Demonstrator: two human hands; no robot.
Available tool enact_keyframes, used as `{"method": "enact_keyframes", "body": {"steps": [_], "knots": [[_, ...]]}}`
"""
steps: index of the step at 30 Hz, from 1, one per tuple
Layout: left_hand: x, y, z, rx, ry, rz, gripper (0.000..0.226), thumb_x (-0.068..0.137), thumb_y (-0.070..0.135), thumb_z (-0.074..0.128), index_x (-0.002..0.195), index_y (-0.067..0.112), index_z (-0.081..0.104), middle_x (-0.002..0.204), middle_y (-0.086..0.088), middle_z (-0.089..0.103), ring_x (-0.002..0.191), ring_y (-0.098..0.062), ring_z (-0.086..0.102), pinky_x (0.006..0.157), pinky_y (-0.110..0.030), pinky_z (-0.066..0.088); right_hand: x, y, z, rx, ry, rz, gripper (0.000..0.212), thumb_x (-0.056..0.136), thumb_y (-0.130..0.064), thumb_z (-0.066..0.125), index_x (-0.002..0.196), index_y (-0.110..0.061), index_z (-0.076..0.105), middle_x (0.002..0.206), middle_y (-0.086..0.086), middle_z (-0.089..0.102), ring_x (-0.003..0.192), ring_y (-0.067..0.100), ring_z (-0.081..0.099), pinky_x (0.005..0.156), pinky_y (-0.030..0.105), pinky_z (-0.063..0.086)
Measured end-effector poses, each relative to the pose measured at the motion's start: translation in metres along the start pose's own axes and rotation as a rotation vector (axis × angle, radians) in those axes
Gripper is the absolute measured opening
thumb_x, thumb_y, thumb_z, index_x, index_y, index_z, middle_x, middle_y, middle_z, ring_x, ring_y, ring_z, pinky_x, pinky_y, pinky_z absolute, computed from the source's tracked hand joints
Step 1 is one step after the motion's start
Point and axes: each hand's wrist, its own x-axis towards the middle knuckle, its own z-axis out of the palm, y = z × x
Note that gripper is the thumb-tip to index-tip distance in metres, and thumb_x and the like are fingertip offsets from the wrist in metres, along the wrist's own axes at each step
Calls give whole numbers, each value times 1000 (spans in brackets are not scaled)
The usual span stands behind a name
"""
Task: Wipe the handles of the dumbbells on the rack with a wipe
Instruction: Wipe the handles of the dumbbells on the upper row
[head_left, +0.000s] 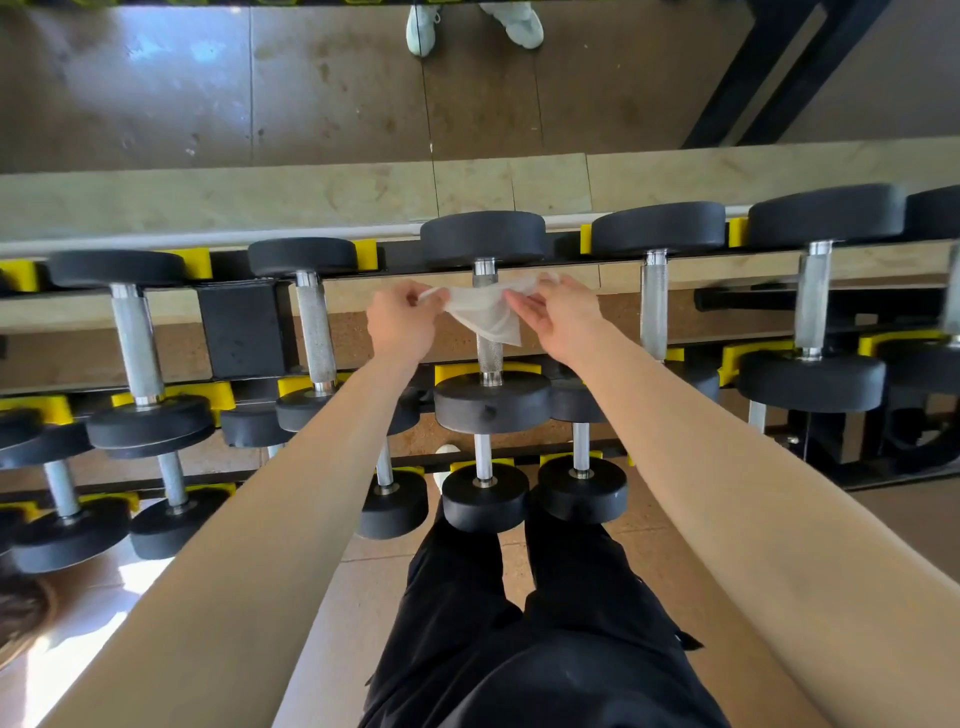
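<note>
A thin white wipe (488, 312) is stretched between both hands above the middle dumbbell (488, 400) on the top tier of the rack. My left hand (402, 325) pinches the wipe's left corner. My right hand (558, 319) pinches its right edge, palm turned up. The wipe hangs over the upper part of that dumbbell's knurled steel handle (489, 356); the handle's lower part shows below it. Other dumbbells with steel handles lie left (317, 332) and right (653, 306) on the same tier.
The black rack (244, 332) with yellow cradles holds several dumbbells on lower tiers (483, 496). A mirror behind the rack reflects a wooden floor and white shoes (470, 26). My black trousers (530, 623) stand close to the rack's front.
</note>
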Motion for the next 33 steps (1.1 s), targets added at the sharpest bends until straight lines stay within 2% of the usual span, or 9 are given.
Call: {"method": "enact_keyframes", "body": {"steps": [3,7,11,15,18,22,27,30,33], "knots": [[-1,6,4,-121,56,-45,18,93,34,70,98,17,75,82,1,73,77,-14,68,81,-36,60,-9,-2,4,99,27,30,36,98,-3,58,133,-2,53,124,23,63,87,23,74,82,34,62],[-15,27,16,-332,-71,-30,6,91,24,73,90,18,73,77,0,74,70,-10,69,70,-23,57,-2,-13,-17,182,170,-52,18,92,-1,66,98,-17,62,118,10,68,92,20,75,84,33,61],[-5,29,14,-572,16,-247,7,92,16,73,86,17,70,87,-1,74,81,-12,74,76,-24,61,-5,4,-5,-391,50,-286,41,84,0,71,118,-17,56,112,-3,62,104,9,61,90,26,52],[0,28,10,-659,56,-337,6,91,13,74,88,15,69,97,-5,74,86,-13,74,75,-21,60,-10,21,2,-541,-40,-384,67,77,-12,83,126,-24,38,117,-6,55,101,2,57,82,14,50],[-3,28,14,-642,36,-346,6,92,18,74,93,13,72,92,-4,75,75,-9,71,68,-17,58,-8,30,1,-700,-52,-391,48,85,-15,76,126,-18,51,114,-6,59,97,1,57,82,18,49],[-8,27,19,-546,-82,-247,11,93,24,72,92,14,71,82,-2,67,70,-10,56,61,-19,47,-1,36,-6,-787,21,-436,12,91,-10,68,101,-16,71,98,-5,69,92,7,63,89,30,56],[-6,28,22,-433,-119,-152,15,92,25,73,103,15,72,93,2,72,82,-11,65,76,-26,54,13,21,-26,-725,230,-441,13,93,-10,67,94,-20,74,96,-7,68,92,9,64,92,31,57],[-5,17,17,-350,41,-259,12,92,30,72,96,18,72,94,1,72,90,-12,67,88,-32,55,7,25,-14,-790,71,-498,12,92,-12,68,94,-23,74,95,-12,68,93,5,62,88,21,53],[-9,0,8,-281,23,-316,14,93,28,71,96,14,72,89,0,71,79,-9,61,76,-24,47,2,29,-9,-890,-28,-570,12,92,-14,68,100,-18,76,97,-11,70,90,2,62,77,11,48]]}}
